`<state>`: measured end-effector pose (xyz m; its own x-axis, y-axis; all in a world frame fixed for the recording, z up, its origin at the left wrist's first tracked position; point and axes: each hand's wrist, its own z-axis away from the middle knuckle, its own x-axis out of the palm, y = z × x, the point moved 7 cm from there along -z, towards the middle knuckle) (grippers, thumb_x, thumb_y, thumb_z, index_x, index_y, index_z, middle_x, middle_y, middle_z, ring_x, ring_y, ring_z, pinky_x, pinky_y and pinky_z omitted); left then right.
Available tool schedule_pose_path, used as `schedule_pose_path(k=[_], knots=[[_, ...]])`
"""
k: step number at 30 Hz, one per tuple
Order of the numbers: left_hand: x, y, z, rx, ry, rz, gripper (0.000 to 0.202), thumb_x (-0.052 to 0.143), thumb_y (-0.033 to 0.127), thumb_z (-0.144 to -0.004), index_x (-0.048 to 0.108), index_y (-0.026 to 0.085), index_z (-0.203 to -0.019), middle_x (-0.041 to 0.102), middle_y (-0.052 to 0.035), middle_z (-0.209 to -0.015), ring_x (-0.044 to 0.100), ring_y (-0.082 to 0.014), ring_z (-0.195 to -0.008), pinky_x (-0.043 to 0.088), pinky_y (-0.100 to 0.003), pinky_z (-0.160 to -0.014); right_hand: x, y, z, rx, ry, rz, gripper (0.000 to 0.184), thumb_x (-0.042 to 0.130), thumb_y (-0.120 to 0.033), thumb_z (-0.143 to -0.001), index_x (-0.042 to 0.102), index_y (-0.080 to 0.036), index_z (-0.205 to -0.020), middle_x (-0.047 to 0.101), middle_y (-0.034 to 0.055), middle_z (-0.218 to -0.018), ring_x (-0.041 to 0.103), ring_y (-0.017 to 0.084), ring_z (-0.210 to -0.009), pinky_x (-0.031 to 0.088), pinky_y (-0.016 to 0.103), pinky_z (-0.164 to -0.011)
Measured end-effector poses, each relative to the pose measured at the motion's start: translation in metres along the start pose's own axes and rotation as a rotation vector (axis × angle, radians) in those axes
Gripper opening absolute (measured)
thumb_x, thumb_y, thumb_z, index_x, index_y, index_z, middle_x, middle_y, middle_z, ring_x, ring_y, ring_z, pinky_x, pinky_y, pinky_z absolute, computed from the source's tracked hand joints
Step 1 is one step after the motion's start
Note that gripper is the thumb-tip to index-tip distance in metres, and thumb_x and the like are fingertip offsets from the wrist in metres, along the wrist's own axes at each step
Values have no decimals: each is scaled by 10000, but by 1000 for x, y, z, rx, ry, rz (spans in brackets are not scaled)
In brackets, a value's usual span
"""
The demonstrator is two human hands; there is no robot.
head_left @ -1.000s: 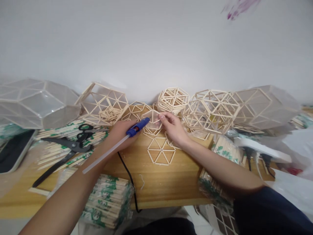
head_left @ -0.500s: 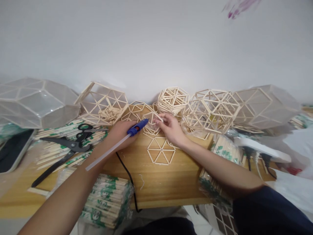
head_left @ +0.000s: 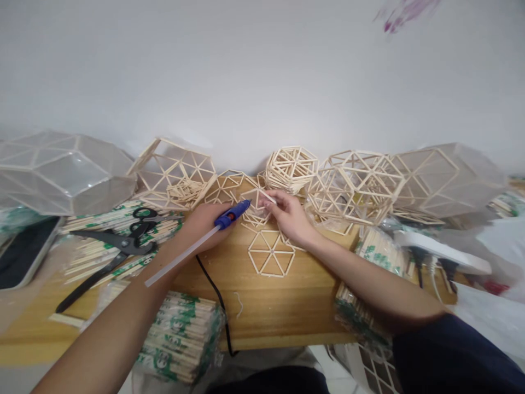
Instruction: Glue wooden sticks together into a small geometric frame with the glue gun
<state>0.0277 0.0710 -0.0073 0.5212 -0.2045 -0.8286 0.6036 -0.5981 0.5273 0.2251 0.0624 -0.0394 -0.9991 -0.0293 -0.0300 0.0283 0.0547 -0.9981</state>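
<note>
My left hand [head_left: 211,221] is closed round a blue hot glue gun [head_left: 232,213], whose long clear glue stick [head_left: 182,256] juts back over my forearm. The gun's tip points right, at a small wooden stick frame [head_left: 255,205]. On the right of that frame, my right hand [head_left: 291,216] pinches a short wooden stick [head_left: 268,197] between thumb and fingertips. Nearer to me, a flat hexagon of sticks with spokes [head_left: 271,253] lies on the wooden table [head_left: 283,312]. Whether the glue gun's tip touches the frame I cannot tell.
Stick frames stand along the wall: a covered one [head_left: 65,175], an open one [head_left: 174,169], a stack of hexagons [head_left: 292,167] and a dome [head_left: 356,183]. Pliers [head_left: 118,243], scissors [head_left: 145,219], packs of chopsticks [head_left: 180,334], a phone [head_left: 27,254] and a power strip [head_left: 443,251] lie around.
The view has shifted very slightly. Both hands, the glue gun and the pinched stick stay almost where they were.
</note>
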Motion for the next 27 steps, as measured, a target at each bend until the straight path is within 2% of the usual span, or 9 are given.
schedule_pose_path(k=[7,27], knots=[[1,-1,0,-9,-14,8,127,635,307,-910,668,207,-840,697,-7,-741,626,-156,-660,426,-269,-630,-1,1,0,33,-1,-29,240,731,-394,-864,729,-244,-1052,787,44,-1037,727,233,-978,567,382,-888],[4,-3,1,-24,-37,23,138,622,304,-906,615,208,-808,640,3,-720,593,-154,-673,404,-277,-650,-1,1,0,32,-7,-26,233,711,-368,-883,723,-237,-1075,785,42,-1063,721,220,-1008,560,363,-903]])
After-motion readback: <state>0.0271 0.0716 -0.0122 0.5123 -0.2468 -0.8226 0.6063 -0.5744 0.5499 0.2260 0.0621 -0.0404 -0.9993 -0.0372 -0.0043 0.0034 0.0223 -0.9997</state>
